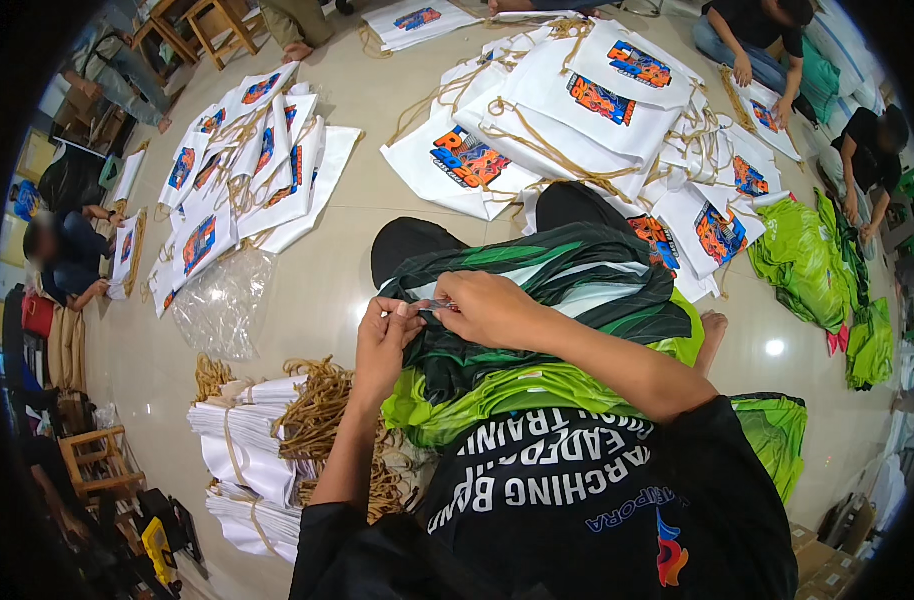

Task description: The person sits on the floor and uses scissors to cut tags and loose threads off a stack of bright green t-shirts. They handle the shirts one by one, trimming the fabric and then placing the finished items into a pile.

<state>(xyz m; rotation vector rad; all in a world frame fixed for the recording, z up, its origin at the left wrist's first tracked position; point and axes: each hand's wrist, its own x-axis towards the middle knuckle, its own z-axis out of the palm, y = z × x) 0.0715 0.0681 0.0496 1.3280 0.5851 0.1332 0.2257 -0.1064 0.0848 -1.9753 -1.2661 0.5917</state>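
Note:
Across my lap lies a dark green, black and white patterned garment (614,309), likely a sports jersey. Under it are lime-green garments (457,416). My right hand (483,307) grips a small metal tool (436,305), perhaps thread snips; most of it is hidden by the fingers. Close by, my left hand (385,330) pinches at the left edge of the dark garment, fingertips almost meeting the tool's tip. Any thread between them is too small to make out.
White printed drawstring bags lie in a large heap (532,142) ahead and another (232,180) at left. A clear plastic bag (220,304) and tied bundles of white bags (250,439) are left of me. More lime garments (798,259) lie right. Other people sit around.

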